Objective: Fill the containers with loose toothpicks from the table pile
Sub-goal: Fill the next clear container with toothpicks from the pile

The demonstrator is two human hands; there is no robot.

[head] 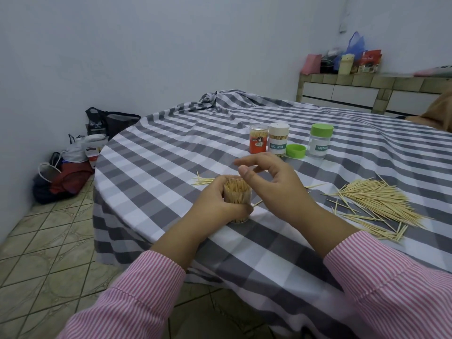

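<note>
2 long sleeves [137, 289] in pink-and-white pinstripe, buttoned-shirt cuffs at the wrists; bare hands [276, 189], no rings.

Cloth lies bare between jar [237, 195] and pile [376, 204].

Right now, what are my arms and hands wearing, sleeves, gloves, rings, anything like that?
Both arms wear long shirt sleeves in thin pink and white stripes, with buttoned-style cuffs that end just above the wrists. The left hand and right hand are bare: no gloves, and no rings, watch or bracelet show from this view.
</note>
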